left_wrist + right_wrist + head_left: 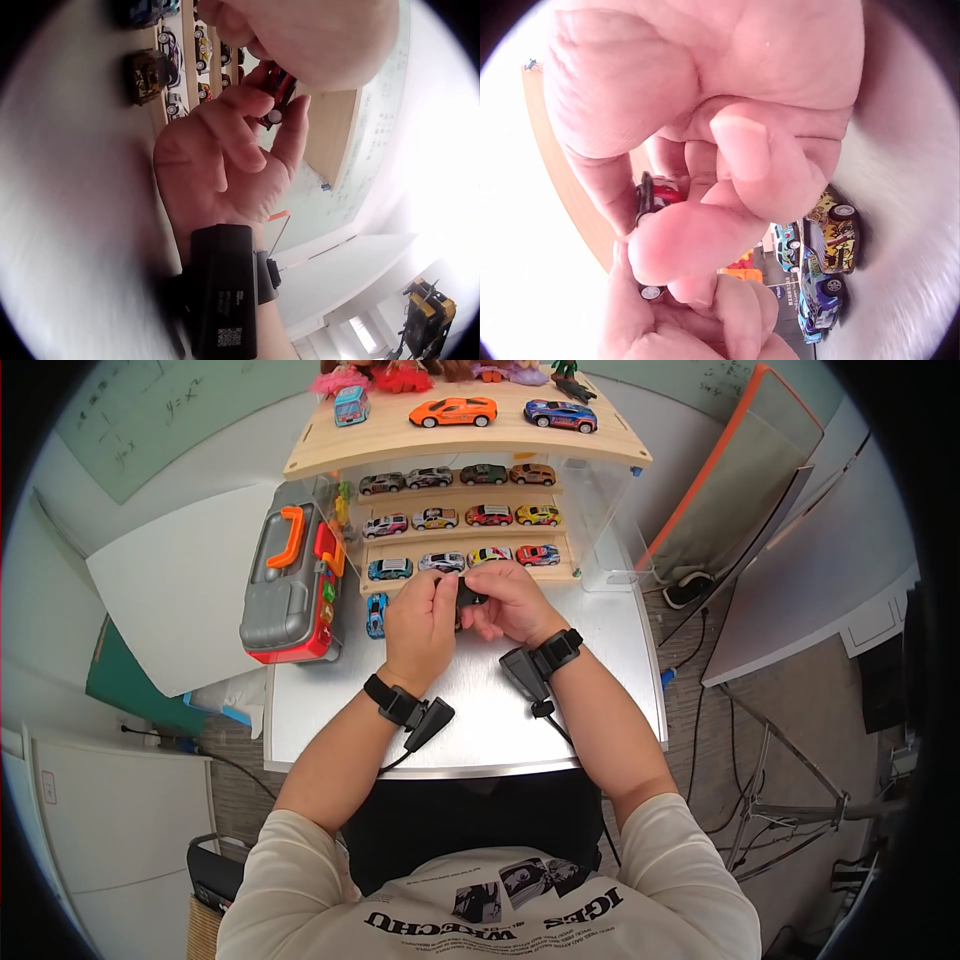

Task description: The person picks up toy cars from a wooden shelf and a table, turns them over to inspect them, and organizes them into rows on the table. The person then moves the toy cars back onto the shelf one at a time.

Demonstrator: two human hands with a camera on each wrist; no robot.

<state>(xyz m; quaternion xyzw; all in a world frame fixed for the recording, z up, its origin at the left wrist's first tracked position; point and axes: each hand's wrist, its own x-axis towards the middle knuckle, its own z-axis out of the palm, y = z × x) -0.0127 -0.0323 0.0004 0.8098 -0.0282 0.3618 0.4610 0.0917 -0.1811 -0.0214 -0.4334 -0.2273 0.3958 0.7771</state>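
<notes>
Both hands meet over the tabletop in front of the shelf, fingers curled round one small toy car (468,596). The left hand (420,628) grips its left side; the right hand (512,600) pinches its other side. Seen from the left wrist, the car (281,91) shows red and dark, between the right hand's thumb and fingers (255,101). In the right wrist view a red and black part of the car (654,196) and a wheel show; fingers cover the rest. A patterned yellow car (832,234) and a blue car (817,296) stand near the hands.
A three-step rack (470,535) of toy cars stands beneath a wooden top (380,445) carrying an orange car (455,412), other cars and dolls. Left of it lies a grey toolbox (285,585); a blue car (376,616) sits beside the left hand.
</notes>
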